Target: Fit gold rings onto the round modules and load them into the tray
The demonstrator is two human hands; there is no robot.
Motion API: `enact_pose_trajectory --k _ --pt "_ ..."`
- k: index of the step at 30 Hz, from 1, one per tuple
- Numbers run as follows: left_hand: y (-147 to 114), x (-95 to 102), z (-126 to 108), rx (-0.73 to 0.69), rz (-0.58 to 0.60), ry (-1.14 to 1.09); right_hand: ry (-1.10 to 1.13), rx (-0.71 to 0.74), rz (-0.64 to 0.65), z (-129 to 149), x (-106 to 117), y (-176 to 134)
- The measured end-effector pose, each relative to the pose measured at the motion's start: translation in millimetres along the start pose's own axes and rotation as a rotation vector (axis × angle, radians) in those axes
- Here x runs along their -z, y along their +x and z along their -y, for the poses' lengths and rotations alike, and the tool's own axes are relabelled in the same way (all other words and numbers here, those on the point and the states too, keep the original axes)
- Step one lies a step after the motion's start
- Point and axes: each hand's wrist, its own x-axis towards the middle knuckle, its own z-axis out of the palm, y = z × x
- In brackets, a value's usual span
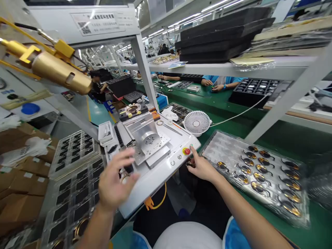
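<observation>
My left hand, blurred, hangs in front of the white machine base with its fingers apart. It appears to hold nothing. Partly hidden behind it is a small round metal-rimmed part. My right hand is at the machine's front right corner, index finger stretched to a green button. Under that finger, its thumb and curled fingers grip a small dark, shiny part, mostly covered. Beside this hand is a red emergency stop button. On the base stands a metal fixture with a round plate.
A clear tray of round parts with dark flex tails lies at right. A white fan stands behind the buttons. Trays of black rectangles lie at left. A brass cylinder hangs upper left. Co-workers' hands are across the bench.
</observation>
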Motion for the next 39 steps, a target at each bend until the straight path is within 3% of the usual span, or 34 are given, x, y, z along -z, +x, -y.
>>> enact_pose_trajectory --k 4,8,11,15,18,21,23,25,27,30,36,39 --pt "-78 -54.3 -1 0.414 0.092 -0.29 0.112 0.024 -0.035 -4 7 2" --pt "-116 -110.3 -9 0.866 0.228 -0.63 0.333 0.06 -0.016 -2 9 -16" --pt "-126 -136.5 -18 1.025 0.143 -0.902 0.631 0.237 0.023 8 -10 -45" --pt "-133 -155.0 -21 1.08 0.103 -1.162 0.68 0.329 -0.112 21 -44 -76" --pt "-135 -161.2 -18 1.086 0.121 -1.237 0.626 0.325 -0.184 22 -48 -85" --pt "-135 -161.5 -19 1.11 0.117 -1.185 0.452 0.361 -0.075 13 -21 -82" --pt "-135 -159.0 -20 1.15 0.105 -1.116 0.236 0.178 -0.055 1 9 -73" --pt "-136 -155.4 -21 1.186 0.095 -1.062 -0.007 -0.145 -0.15 -16 39 -61" --pt "-137 -151.7 -21 1.203 0.09 -1.033 -0.162 -0.38 -0.236 -34 62 -50" --pt "-139 -147.1 -20 1.195 0.084 -1.028 -0.224 -0.491 -0.218 -57 74 -38" --pt "-140 -138.1 -20 1.177 0.099 -1.065 -0.232 -0.47 -0.167 -70 73 -40" --pt "-133 -131.8 -23 1.187 0.161 -1.132 -0.123 -0.228 -0.188 -53 68 -52"
